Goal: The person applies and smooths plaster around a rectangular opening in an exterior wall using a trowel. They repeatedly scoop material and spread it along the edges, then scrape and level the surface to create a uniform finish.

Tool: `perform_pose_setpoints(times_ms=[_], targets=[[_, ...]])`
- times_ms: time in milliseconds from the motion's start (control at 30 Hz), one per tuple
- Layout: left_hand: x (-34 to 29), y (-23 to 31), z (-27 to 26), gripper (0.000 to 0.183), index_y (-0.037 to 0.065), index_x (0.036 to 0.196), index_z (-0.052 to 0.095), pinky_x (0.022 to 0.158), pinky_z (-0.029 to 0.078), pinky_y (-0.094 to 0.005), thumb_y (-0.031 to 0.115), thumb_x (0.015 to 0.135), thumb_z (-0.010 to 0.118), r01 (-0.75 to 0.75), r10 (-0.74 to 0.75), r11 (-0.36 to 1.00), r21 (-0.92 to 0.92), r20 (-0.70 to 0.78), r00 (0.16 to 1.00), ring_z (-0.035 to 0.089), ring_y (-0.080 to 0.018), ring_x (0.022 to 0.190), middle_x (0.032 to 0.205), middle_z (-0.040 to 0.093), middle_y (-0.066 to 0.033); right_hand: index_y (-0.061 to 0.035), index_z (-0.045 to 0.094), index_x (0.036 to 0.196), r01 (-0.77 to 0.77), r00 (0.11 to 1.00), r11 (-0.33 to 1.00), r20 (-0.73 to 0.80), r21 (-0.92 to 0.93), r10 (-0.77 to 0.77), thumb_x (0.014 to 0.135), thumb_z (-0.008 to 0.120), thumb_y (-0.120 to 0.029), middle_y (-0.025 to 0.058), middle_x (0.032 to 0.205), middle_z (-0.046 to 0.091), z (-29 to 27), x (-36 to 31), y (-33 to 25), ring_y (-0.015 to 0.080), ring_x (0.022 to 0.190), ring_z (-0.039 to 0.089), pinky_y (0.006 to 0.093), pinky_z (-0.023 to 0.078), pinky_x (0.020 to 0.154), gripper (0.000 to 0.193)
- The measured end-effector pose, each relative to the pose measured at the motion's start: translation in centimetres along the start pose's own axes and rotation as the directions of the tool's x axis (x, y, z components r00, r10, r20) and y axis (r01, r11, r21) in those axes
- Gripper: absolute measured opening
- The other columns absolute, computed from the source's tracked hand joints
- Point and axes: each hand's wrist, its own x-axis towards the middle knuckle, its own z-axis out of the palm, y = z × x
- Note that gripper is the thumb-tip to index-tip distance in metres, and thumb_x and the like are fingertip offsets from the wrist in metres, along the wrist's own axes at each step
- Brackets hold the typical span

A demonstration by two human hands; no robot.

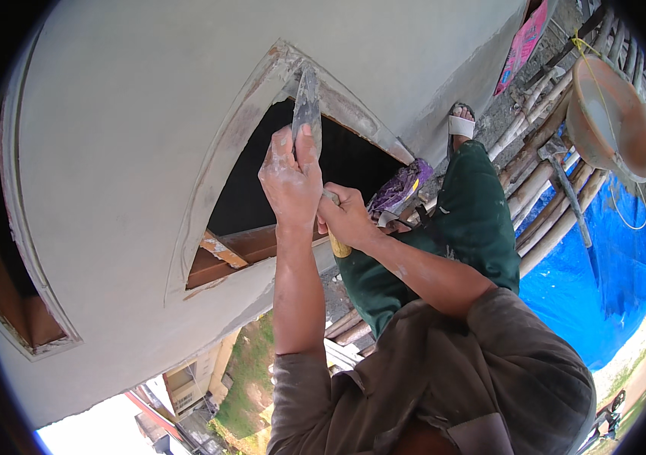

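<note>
At far left, a framed opening (20, 227) in a pale wall (111, 189). Centre: a trowel (307, 110) at the apex of a pointed frame (219, 163), blade (308, 91) gripped by the left hand (290, 178), handle (340, 246) enclosed by the right hand (349, 216). Right: a hammer (570, 196) lying on wooden poles (533, 188), near a basin (592, 114).

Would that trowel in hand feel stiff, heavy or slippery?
The trowel has a flat, metal-looking blade, so it is probably fairly stiff. Its slim shape suggests it's light. Its smeared surface could make it slightly slippery.

Wall: we face smooth, pale grey plaster (126, 167)
Scaffold: round brown wooden poles (558, 228)
Ground: green grass (251, 364)
Light: daylight
</note>
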Motion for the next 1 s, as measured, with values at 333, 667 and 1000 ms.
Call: perform_pose_setpoints(times_ms=[333, 667, 1000], targets=[[-4.3, -5.6, 5.4, 0.013, 0.005, 0.088, 0.057, 0.058, 0.050, -0.0423, 0.017, 0.092, 0.059, -0.125, 0.077, 0.973, 0.196, 0.238, 0.968, 0.062, -0.0338, 0.068, 0.074, 0.061, -0.0136, 0.0004, 0.054, 0.077, -0.128, 0.986, 0.965, -0.072, 0.230, 0.148, 0.092, 0.048, -0.015, 0.0040, 0.064, 0.053, -2.3, 0.5, 6.6, 0.0123, 0.054, 0.053, 0.0286, 0.046, 0.051, 0.023], [-10.4, -12.0, 15.6, 0.032, 0.008, 0.108, 0.055, 0.083, 0.048, -0.0509, 0.037, 0.095, 0.049, 0.227, -0.544, 0.830, 0.510, 0.648, 0.533, 0.062, -0.0402, 0.096, 0.098, 0.066, -0.0204, -0.0028, 0.056, 0.074, -0.346, 0.871, 0.932, -0.330, 0.111, 0.363, 0.093, 0.046, -0.024, 0.0051, 0.065, 0.053, -8.6, 0.6, 13.7, 0.0178, 0.055, 0.054, 0.0335, 0.046, 0.053, 0.030], [-11.6, -15.3, 19.2, 0.037, 0.007, 0.117, 0.059, 0.090, 0.047, -0.0469, 0.034, 0.093, 0.051, 0.350, -0.540, 0.842, 0.411, 0.655, 0.528, 0.059, -0.0398, 0.106, 0.112, 0.064, -0.0215, 0.0003, 0.059, 0.071, -0.266, 0.862, 0.952, -0.479, -0.150, 0.165, 0.093, 0.044, -0.030, 0.0078, 0.062, 0.059, -10.2, 2.6, 14.5, 0.0196, 0.053, 0.058, 0.0343, 0.048, 0.054, 0.040]])
